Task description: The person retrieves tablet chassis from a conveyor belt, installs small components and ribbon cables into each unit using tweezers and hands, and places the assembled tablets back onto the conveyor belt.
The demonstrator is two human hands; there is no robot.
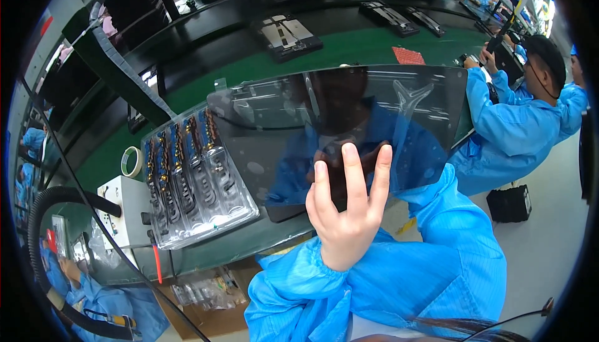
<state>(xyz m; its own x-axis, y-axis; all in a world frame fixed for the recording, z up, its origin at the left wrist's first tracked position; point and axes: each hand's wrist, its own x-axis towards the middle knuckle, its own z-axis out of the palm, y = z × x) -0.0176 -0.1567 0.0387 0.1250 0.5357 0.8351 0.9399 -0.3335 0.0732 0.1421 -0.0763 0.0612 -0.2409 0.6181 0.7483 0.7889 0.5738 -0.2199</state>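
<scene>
A large dark glossy panel, much like a display screen, is tilted up in front of me and reflects the room. Wrinkled clear film or streaks show on its surface, with a Y-shaped one at the right. Across its lower middle lies my left hand, back upward and fingers spread, seemingly touching the surface. My right blue sleeve runs up to the panel's lower right edge. Behind the panel my right hand is hidden, so its grip does not show. Left of the panel sits a clear plastic tray with rows of small parts.
A white box, a tape roll and a black corrugated hose stand at left. Flat metal-and-black assemblies lie on the far line. A co-worker in blue is at right; a cardboard box sits below the bench.
</scene>
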